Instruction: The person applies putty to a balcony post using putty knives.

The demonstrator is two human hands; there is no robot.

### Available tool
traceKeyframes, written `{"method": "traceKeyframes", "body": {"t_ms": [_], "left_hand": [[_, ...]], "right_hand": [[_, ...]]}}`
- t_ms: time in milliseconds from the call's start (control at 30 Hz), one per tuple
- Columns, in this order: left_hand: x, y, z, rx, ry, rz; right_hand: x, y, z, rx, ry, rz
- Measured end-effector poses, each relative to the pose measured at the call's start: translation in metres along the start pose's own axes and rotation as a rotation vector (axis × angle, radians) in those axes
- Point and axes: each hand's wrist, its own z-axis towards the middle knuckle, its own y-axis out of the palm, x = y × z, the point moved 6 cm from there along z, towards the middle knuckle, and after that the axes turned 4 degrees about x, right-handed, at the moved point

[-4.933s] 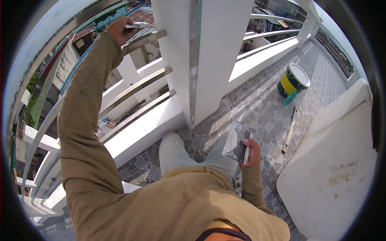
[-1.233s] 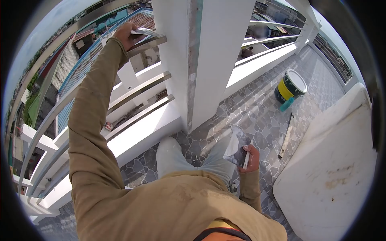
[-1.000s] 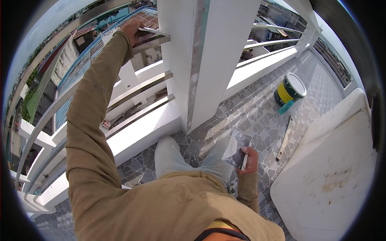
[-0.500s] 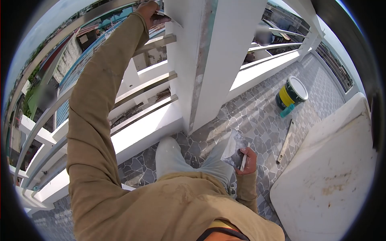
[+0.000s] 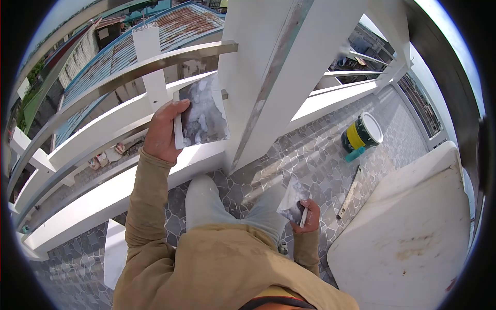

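Observation:
My left hand (image 5: 163, 132) grips a flat putty scraper (image 5: 201, 111) smeared with grey-white filler, held up in front of the metal railing (image 5: 134, 67) beside the white pillar (image 5: 268, 67). Low at my hip, my right hand (image 5: 309, 219) holds a second, smaller scraper (image 5: 292, 204) carrying filler, its blade pointing up and left. The pillar has a bare grey strip (image 5: 276, 67) running down its corner.
A yellow-and-black paint bucket (image 5: 361, 135) with a teal object beside it stands on the stone-pattern floor (image 5: 320, 150) to the right. A long straightedge (image 5: 349, 194) lies near a large white slab (image 5: 413, 227). A low white wall (image 5: 103, 196) runs under the railing.
My left hand has come down from the upper rail and pillar edge, bringing the scraper to chest height with its smeared face toward me. My right hand has barely moved.

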Motion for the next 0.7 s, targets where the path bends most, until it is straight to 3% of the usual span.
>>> {"method": "traceKeyframes", "body": {"t_ms": [100, 233, 300, 367, 500, 567, 633, 667, 700], "left_hand": [[-0.075, -0.061, -0.034, 0.13, -0.182, -0.227], [-0.116, -0.086, -0.056, 0.239, -0.063, -0.349], [-0.118, -0.091, -0.059, 0.24, 0.076, -0.291], [-0.097, -0.088, -0.056, 0.298, 0.361, 0.138], [-0.051, -0.064, -0.033, 0.206, 0.85, 0.528], [-0.053, -0.067, -0.012, 0.19, 0.757, 0.543], [-0.036, -0.042, -0.008, 0.187, 1.089, 0.72], [-0.04, -0.047, 0.006, 0.193, 1.078, 0.697], [-0.043, -0.044, 0.017, 0.161, 1.197, 0.757]], "right_hand": [[0.005, 0.004, 0.005, 0.006, 0.03, -0.026], [0.017, 0.017, 0.011, 0.029, 0.07, -0.176], [0.023, 0.006, 0.017, 0.041, 0.082, -0.234], [0.027, 0.003, 0.019, 0.031, 0.101, -0.26], [0.031, -0.004, 0.008, 0.102, 0.149, -0.315], [0.03, -0.011, 0.003, 0.122, 0.117, -0.336], [0.03, -0.017, -0.002, 0.173, 0.098, -0.323], [0.031, -0.018, -0.004, 0.179, 0.093, -0.313], [0.032, -0.022, -0.004, 0.197, 0.079, -0.329]]}}
